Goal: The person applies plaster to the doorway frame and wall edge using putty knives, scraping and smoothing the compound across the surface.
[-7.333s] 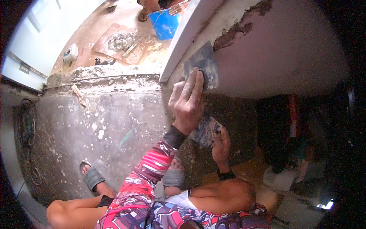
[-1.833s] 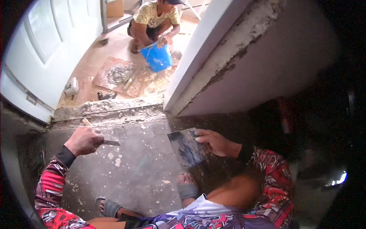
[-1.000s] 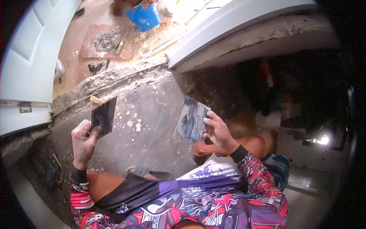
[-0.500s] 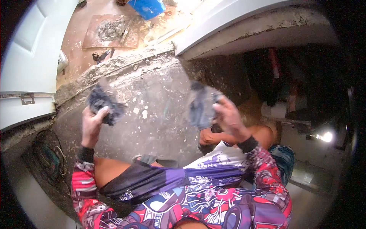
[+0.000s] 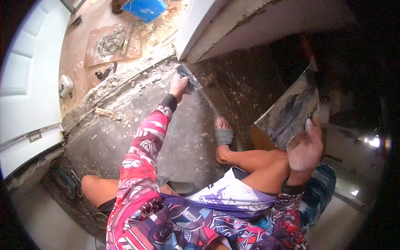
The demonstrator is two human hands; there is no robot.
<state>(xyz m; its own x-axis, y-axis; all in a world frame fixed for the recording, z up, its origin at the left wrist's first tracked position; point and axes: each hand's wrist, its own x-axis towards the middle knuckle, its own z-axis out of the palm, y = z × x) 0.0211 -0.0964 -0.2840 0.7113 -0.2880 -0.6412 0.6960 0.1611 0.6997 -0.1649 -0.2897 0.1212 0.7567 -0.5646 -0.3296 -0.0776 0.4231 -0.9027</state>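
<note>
My left hand (image 5: pixel 179 86) reaches far forward to the inner corner where the rough sill meets the white door frame. Its fingers are closed on a dark, mortar-smeared flat piece (image 5: pixel 186 76), pressed close to the floor edge; its exact kind is hard to make out. At the right, my right hand (image 5: pixel 306 146) grips the lower edge of a flat, squarish plate (image 5: pixel 291 109) streaked with grey and black mortar. The plate is held tilted above my right knee, clear of the floor. The broken, whitish sill (image 5: pixel 121 77) runs diagonally leftward from the corner.
Beyond the sill, a reddish board (image 5: pixel 93 53) carries a heap of grey mortar (image 5: pixel 110 43). Behind it is a blue container (image 5: pixel 146 9). A white door (image 5: pixel 31 71) stands at left. A wood splinter (image 5: pixel 107 113) lies near the sill, and a corded green tool (image 5: pixel 62 181) sits lower left.
My left hand has moved forward and right to the frame corner with its dark piece. My right hand has drawn back rightward with the plate. The view has turned slightly.
</note>
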